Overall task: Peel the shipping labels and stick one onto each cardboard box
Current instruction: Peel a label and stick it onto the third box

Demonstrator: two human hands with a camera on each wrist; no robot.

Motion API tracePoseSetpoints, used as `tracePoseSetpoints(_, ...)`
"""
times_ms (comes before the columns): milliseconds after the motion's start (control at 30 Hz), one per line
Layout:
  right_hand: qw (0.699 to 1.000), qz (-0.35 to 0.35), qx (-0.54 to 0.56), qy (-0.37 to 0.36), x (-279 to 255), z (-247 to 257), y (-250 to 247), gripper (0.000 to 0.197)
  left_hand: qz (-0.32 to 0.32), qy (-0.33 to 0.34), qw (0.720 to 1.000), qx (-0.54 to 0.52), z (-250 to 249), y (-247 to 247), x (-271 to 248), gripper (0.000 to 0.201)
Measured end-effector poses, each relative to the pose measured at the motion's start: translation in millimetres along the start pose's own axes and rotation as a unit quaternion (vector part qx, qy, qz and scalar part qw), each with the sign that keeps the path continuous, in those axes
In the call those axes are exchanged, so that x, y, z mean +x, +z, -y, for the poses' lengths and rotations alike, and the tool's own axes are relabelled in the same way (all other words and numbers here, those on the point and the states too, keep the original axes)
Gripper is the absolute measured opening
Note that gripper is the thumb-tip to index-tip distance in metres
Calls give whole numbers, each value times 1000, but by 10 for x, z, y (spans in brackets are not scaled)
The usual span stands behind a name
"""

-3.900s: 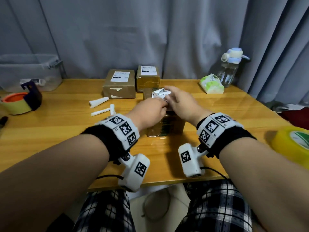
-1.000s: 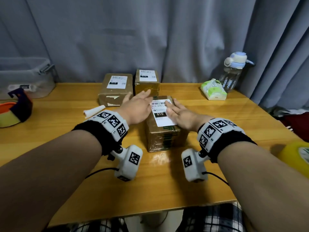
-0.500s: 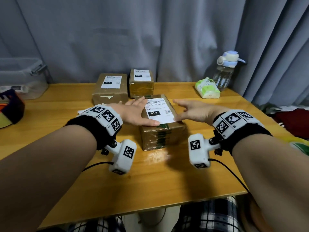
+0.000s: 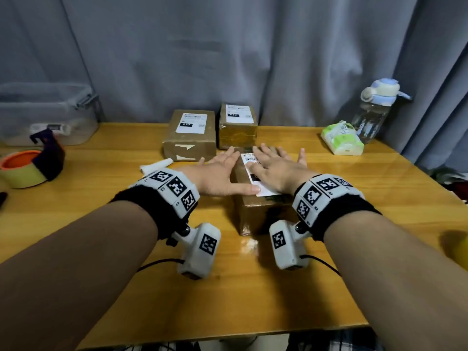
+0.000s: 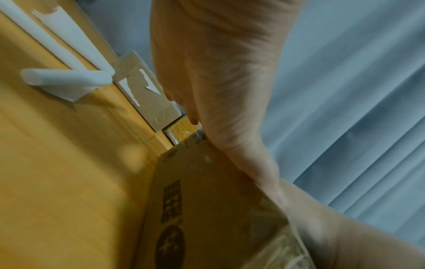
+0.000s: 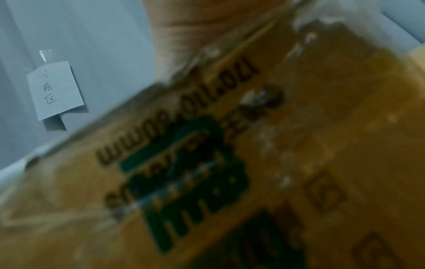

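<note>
Three brown cardboard boxes are counted on the wooden tabletop [image 4: 379,198]: the nearest box [image 4: 263,214] stands mid-table, well back from the front edge, and two labelled boxes [image 4: 188,138] are set just behind it by the grey curtain [image 4: 228,59]. A white shipping label [image 4: 253,160] is pressed flat on the nearest box under the left hand [image 4: 220,173] and right hand [image 4: 274,168], fingers straight. Bare tabletop is seen to either side.
</note>
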State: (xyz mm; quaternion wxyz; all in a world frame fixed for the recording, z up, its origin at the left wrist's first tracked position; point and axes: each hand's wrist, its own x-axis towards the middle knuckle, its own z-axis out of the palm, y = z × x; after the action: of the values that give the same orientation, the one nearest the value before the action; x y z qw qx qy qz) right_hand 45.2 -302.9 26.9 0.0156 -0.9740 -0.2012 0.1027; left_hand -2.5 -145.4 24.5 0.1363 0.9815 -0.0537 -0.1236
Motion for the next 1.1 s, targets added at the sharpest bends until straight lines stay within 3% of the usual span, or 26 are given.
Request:
tracePoseSetpoints(133, 998, -38, -43, 23, -104, -122, -39, 62, -107, 33, 993, -47, 163, -72, -58, 67)
tracePoseSetpoints(233, 997, -65, 14, -51, -226, -12, -88, 58, -173, 18, 984, -38, 250, -97, -26, 51)
tracePoseSetpoints(300, 993, -30, 48, -103, -303, 191, -65, 73, -190, 6, 981, -43, 272, -82, 28, 46)
tracePoseSetpoints(400, 995, 41, 9, -90, -345, 340, 15, 111, -205, -1, 978, -45, 241, -71, 83, 39)
tracePoseSetpoints(467, 995, 49, -17, -80, -346, 255, 24, 119, -209, 3, 977, -42, 196, -61, 90, 37)
tracePoseSetpoints(567, 998, 54, -7, -40, -297, 53, -56, 113, -221, -1, 974, -49, 198, -74, 86, 37)
tracePoseSetpoints(700, 994, 25, 37, 100, -210, -276, -124, 95, -233, -17, 970, -71, 222, -112, 114, 38)
tracePoseSetpoints(767, 989, 15, 50, 136, -133, -371, -141, 91, -239, -20, 967, -86, 232, -150, 146, 38)
tracePoseSetpoints(1000, 993, -35, 33, 108, 336, -442, -107, 82, -267, -22, 956, -118, 301, -257, 511, 36)
tracePoseSetpoints(1100, 993, -39, 37, 104, 652, -488, -172, 82, -308, -19, 944, -115, 363, -362, 768, 33)
